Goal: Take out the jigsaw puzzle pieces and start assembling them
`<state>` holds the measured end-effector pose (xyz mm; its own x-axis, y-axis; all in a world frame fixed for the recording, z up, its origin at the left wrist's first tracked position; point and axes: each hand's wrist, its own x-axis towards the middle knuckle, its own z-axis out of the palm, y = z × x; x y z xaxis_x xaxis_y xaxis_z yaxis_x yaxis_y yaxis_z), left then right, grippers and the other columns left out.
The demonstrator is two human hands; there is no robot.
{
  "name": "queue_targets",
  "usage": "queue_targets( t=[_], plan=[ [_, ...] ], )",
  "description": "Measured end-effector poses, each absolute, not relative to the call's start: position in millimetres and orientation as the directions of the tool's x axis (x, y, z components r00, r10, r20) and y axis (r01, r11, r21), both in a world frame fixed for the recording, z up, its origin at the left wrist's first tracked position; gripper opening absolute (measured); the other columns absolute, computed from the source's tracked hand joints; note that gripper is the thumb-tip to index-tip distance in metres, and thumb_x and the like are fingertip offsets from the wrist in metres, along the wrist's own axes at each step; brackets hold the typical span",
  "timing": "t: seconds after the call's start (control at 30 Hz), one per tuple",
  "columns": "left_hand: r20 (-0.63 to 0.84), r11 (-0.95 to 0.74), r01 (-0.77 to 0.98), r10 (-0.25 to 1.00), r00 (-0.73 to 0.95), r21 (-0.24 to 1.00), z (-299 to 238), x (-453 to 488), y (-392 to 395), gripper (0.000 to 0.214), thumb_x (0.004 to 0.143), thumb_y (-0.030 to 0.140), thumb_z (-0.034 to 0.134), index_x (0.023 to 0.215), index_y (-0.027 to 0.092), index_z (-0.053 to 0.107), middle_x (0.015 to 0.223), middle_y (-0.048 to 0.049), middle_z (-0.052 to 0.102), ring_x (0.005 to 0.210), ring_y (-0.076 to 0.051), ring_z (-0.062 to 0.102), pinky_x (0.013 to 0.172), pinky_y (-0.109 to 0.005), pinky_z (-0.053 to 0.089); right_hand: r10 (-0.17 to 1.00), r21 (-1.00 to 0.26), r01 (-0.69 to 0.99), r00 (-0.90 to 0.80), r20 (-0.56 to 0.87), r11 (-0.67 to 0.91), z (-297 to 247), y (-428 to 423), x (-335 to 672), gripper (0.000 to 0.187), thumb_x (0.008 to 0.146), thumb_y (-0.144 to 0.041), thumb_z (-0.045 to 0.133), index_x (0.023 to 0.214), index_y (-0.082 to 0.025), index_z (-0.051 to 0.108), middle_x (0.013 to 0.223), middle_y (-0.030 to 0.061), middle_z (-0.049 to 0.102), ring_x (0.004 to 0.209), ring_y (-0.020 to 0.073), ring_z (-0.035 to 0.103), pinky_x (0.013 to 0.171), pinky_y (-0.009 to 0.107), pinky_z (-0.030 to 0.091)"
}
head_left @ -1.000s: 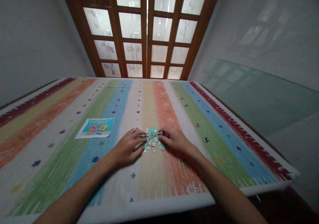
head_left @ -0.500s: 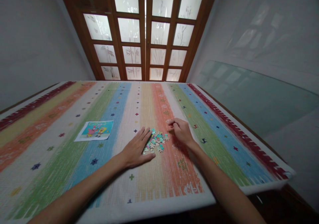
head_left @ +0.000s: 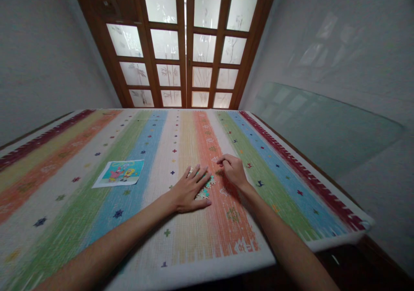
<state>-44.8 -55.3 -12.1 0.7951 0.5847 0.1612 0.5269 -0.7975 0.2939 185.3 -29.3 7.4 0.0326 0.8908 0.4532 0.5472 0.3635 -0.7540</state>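
My left hand (head_left: 190, 192) lies palm down with fingers spread over a small heap of jigsaw puzzle pieces (head_left: 205, 191). Teal and pale pieces show between its fingers and along its right side; the rest are hidden under the palm. Just right of the heap is my right hand (head_left: 234, 172), its fingers curled inward and closed. Whether anything sits inside those fingers is hidden. To the left, a printed picture (head_left: 120, 173) of two cartoon figures, one pink and one yellow, rests flat on the striped tablecloth (head_left: 158, 161).
The cloth covers a large table, whose near edge (head_left: 220, 270) runs just in front of me. Beyond its far side stand wooden doors (head_left: 186, 66) with frosted panes. A glass sheet (head_left: 320, 127) leans against the right wall.
My left hand has shifted right, from the heap's left edge to on top of it, spreading its fingers. The right hand stays curled beside the heap. The camera view has tilted slightly.
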Motion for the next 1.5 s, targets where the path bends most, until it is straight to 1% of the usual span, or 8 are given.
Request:
queue_targets(
  t=[0.13, 0.23, 0.5, 0.7, 1.0, 1.2, 1.33, 1.5],
  plan=[
    [0.205, -0.903, 0.379, 0.418, 0.885, 0.204, -6, -39, -53, 0.073, 0.095, 0.066, 0.058, 0.157, 0.034, 0.037, 0.166, -0.0080, 0.033, 0.154, -0.040, 0.024, 0.123, -0.065, 0.012, 0.887, -0.729, 0.578, 0.019, 0.462, 0.367, 6, -29, 186, 0.026, 0.079, -0.017, 0.046, 0.068, -0.020, 0.069, 0.070, 0.0041, 0.070, 0.068, 0.0186, 0.062, 0.068, 0.029, 0.046],
    [0.195, -0.921, 0.335, 0.372, 0.907, 0.199, -6, -37, -49, 0.063, 0.101, 0.059, 0.053, 0.157, 0.036, 0.037, 0.165, -0.0063, 0.035, 0.153, -0.038, 0.027, 0.122, -0.065, 0.016, 0.880, -0.707, 0.597, 0.003, 0.474, 0.379, 5, -29, 185, 0.025, 0.079, -0.017, 0.047, 0.068, -0.021, 0.069, 0.071, 0.0039, 0.070, 0.068, 0.0186, 0.062, 0.069, 0.029, 0.046],
    [0.221, -0.840, 0.523, 0.543, 0.810, 0.146, -16, -34, -40, 0.048, 0.108, 0.039, 0.039, 0.153, 0.026, 0.046, 0.158, -0.0110, 0.047, 0.147, -0.036, 0.038, 0.119, -0.062, 0.025, 0.864, -0.676, 0.612, -0.025, 0.502, 0.410, 2, -31, 184, 0.025, 0.079, -0.016, 0.046, 0.068, -0.020, 0.068, 0.071, 0.0037, 0.070, 0.067, 0.0182, 0.062, 0.069, 0.029, 0.046],
    [0.191, -0.742, 0.651, 0.671, 0.717, 0.160, -19, -39, -32, 0.061, 0.104, 0.057, 0.045, 0.158, 0.029, 0.039, 0.163, -0.0138, 0.037, 0.150, -0.044, 0.028, 0.115, -0.073, 0.021, 0.873, -0.667, 0.624, -0.049, 0.485, 0.406, 1, -30, 185, 0.024, 0.079, -0.016, 0.047, 0.068, -0.020, 0.069, 0.070, 0.0034, 0.070, 0.065, 0.0180, 0.062, 0.068, 0.029, 0.045],
    [0.243, -0.819, 0.560, 0.573, 0.783, 0.128, -23, -39, -22, 0.055, 0.107, 0.049, 0.039, 0.155, 0.021, 0.043, 0.157, -0.0164, 0.046, 0.146, -0.036, 0.039, 0.118, -0.056, 0.031, 0.860, -0.635, 0.635, -0.094, 0.501, 0.440, -3, -28, 186, 0.025, 0.078, -0.015, 0.047, 0.069, -0.020, 0.070, 0.072, 0.0040, 0.072, 0.067, 0.0175, 0.064, 0.070, 0.028, 0.046],
    [0.199, -0.880, 0.469, 0.473, 0.858, 0.069, -18, -38, -23, 0.053, 0.109, 0.045, 0.036, 0.159, 0.029, 0.036, 0.164, -0.0104, 0.037, 0.150, -0.034, 0.034, 0.117, -0.053, 0.030, 0.848, -0.610, 0.639, -0.129, 0.515, 0.468, -5, -28, 185, 0.024, 0.078, -0.013, 0.049, 0.068, -0.020, 0.070, 0.071, 0.0042, 0.072, 0.067, 0.0178, 0.063, 0.069, 0.027, 0.045],
    [0.159, -0.878, 0.474, 0.478, 0.864, 0.061, -20, -36, -21, 0.049, 0.111, 0.043, 0.031, 0.157, 0.031, 0.039, 0.165, -0.0080, 0.036, 0.150, -0.031, 0.036, 0.118, -0.051, 0.027, 0.842, -0.603, 0.637, -0.144, 0.519, 0.480, -7, -29, 185, 0.024, 0.078, -0.012, 0.049, 0.068, -0.020, 0.070, 0.070, 0.0038, 0.071, 0.065, 0.0175, 0.063, 0.067, 0.027, 0.045],
    [0.156, -0.878, 0.475, 0.479, 0.864, 0.066, -22, -40, -16, 0.049, 0.112, 0.042, 0.029, 0.160, 0.034, 0.033, 0.165, -0.0043, 0.036, 0.150, -0.027, 0.035, 0.120, -0.048, 0.026, 0.828, -0.593, 0.629, -0.152, 0.539, 0.502, -7, -28, 186, 0.025, 0.076, -0.010, 0.049, 0.068, -0.019, 0.071, 0.071, 0.0041, 0.072, 0.064, 0.0171, 0.063, 0.067, 0.027, 0.045]
  ],
)
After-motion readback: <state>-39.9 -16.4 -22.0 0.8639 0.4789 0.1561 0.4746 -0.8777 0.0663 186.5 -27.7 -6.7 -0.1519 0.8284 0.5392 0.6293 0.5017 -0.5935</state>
